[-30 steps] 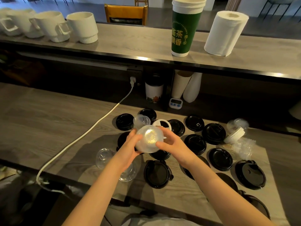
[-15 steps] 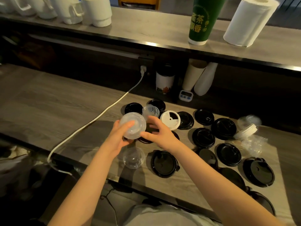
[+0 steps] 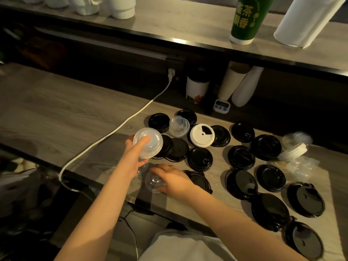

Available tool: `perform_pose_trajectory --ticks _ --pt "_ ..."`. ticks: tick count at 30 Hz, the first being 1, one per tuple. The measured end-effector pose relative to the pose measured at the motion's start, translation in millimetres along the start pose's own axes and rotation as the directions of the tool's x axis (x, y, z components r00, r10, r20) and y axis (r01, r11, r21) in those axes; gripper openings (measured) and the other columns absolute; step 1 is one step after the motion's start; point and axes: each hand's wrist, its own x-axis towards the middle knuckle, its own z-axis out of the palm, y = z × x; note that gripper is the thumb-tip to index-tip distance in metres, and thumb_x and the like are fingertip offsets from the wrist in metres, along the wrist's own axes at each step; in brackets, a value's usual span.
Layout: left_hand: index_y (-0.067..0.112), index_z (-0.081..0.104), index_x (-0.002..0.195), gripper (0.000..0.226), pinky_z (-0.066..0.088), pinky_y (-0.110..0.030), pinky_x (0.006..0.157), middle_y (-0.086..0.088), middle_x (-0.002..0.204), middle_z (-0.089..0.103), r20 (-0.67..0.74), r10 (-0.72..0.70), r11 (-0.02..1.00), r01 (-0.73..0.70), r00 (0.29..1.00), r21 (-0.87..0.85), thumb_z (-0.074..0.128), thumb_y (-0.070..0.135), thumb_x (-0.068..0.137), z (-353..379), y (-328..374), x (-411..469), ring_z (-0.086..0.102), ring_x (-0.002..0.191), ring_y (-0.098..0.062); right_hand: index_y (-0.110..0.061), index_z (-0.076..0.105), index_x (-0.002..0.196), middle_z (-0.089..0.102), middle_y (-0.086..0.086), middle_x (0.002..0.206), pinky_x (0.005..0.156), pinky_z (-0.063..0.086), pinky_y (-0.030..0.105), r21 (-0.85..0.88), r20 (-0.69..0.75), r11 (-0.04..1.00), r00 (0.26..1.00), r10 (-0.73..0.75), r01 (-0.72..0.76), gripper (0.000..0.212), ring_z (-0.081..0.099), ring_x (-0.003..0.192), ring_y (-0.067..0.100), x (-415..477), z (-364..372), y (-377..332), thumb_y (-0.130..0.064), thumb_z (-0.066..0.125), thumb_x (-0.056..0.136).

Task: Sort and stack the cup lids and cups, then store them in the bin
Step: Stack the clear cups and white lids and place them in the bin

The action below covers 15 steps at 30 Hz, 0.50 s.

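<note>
My left hand (image 3: 134, 159) grips clear dome lid (image 3: 153, 146) left of white lid (image 3: 202, 135); right hand (image 3: 174, 178) pinches second clear lid (image 3: 153, 182) nearer me, just under the held one.

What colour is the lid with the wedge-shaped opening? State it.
The lid is white, its wedge showing dark; best seen in the head view.

A white power cable (image 3: 113, 132) runs from the far wall socket (image 3: 175, 63) across the grey wood-grain counter (image 3: 56, 110) to its near left edge. A white digital timer (image 3: 221, 106) sits far centre; a white paper towel roll (image 3: 308, 21) stands far right
</note>
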Motion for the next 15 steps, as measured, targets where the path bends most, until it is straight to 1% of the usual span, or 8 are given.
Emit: perform_pose_trajectory --ticks 2,4,6,8,10,12,13,15 --pt "0.021 0.029 0.137 0.06 0.045 -0.044 0.09 -0.005 0.131 0.044 -0.013 -0.004 1.0 0.004 1.0 0.009 0.06 0.034 0.087 0.5 0.0 0.8 0.048 0.119 -0.026 -0.024 0.033 0.144 0.037 0.004 0.146 0.101 0.04 0.039 0.082 -0.02 0.997 1.0 0.006 -0.004 0.067 0.042 0.127 0.03 -0.6 -2.1 3.8 -0.029 0.065 0.085" --pt "0.021 0.029 0.137 0.061 0.042 -0.046 0.096 -0.004 0.131 0.045 -0.031 -0.007 1.0 0.008 0.999 0.016 0.06 0.036 0.087 2.4 1.0 1.7 0.048 0.119 -0.026 -0.024 0.037 0.142 0.042 0.004 0.141 0.102 0.039 0.037 0.195 -0.055 0.98 0.998 0.036 -0.025 0.069 0.043 0.126 0.027 -4.2 -6.6 8.4 -0.031 0.068 0.081" --pt "0.019 0.028 0.138 0.065 0.039 -0.046 0.101 -0.005 0.129 0.045 -0.07 0.013 0.999 -0.01 0.997 0.051 0.061 0.038 0.086 5.6 1.3 3.6 0.048 0.119 -0.026 -0.026 0.04 0.139 0.046 0.004 0.133 0.102 0.039 0.035 0.298 -0.111 0.954 0.99 0.081 -0.044 0.069 0.044 0.124 0.025 -10.4 -13.0 15.5 -0.034 0.07 0.078" --pt "0.014 0.028 0.138 0.072 0.041 -0.045 0.103 -0.007 0.129 0.046 -0.113 0.051 0.997 -0.044 0.992 0.056 0.066 0.038 0.082 10.1 1.1 4.2 0.049 0.118 -0.026 -0.027 0.044 0.135 0.049 0.0 0.123 0.1 0.041 0.032 0.41 -0.196 0.91 0.969 0.148 -0.056 0.069 0.046 0.119 0.02 -21.0 -23.9 23.1 -0.042 0.068 0.072" --pt "0.012 0.029 0.136 0.088 0.042 -0.046 0.104 -0.01 0.131 0.048 -0.127 0.064 0.997 -0.058 0.99 0.046 0.073 0.046 0.068 18.0 3.0 2.1 0.051 0.118 -0.027 -0.027 0.05 0.128 0.05 -0.004 0.115 0.095 0.043 0.027 0.522 -0.297 0.852 0.928 0.226 -0.04 0.068 0.05 0.111 0.013 -34.5 -37.2 31.6 -0.048 0.061 0.064" --pt "0.014 0.029 0.136 0.104 0.042 -0.048 0.103 -0.012 0.132 0.048 -0.113 0.03 0.998 -0.023 0.993 0.063 0.074 0.055 0.052 29.2 3.1 0.6 0.052 0.118 -0.028 -0.033 0.051 0.121 0.05 -0.007 0.113 0.091 0.046 0.024 0.627 -0.368 0.778 0.872 0.323 -0.024 0.059 0.051 0.106 0.004 -48.3 -52.7 39.3 -0.044 0.061 0.063" --pt "0.013 0.028 0.138 0.103 0.042 -0.048 0.104 -0.012 0.133 0.047 -0.094 0.008 0.998 -0.003 0.996 0.057 0.075 0.055 0.055 35.1 1.7 0.7 0.051 0.119 -0.029 -0.036 0.05 0.118 0.05 -0.008 0.112 0.089 0.046 0.021 0.681 -0.395 0.732 0.839 0.375 -0.006 0.055 0.05 0.104 -0.002 -54.0 -60.8 42.2 -0.039 0.064 0.065" --pt "0.011 0.026 0.139 0.086 0.042 -0.046 0.104 -0.012 0.135 0.046 -0.039 -0.018 0.998 0.021 0.999 0.058 0.072 0.044 0.074 54.3 -2.5 -2.4 0.05 0.12 -0.028 -0.034 0.048 0.118 0.047 -0.011 0.114 0.085 0.045 0.014 0.76 -0.45 0.647 0.766 0.459 0.059 0.053 0.048 0.104 -0.007 -66.9 -78.6 47.8 -0.026 0.066 0.068"
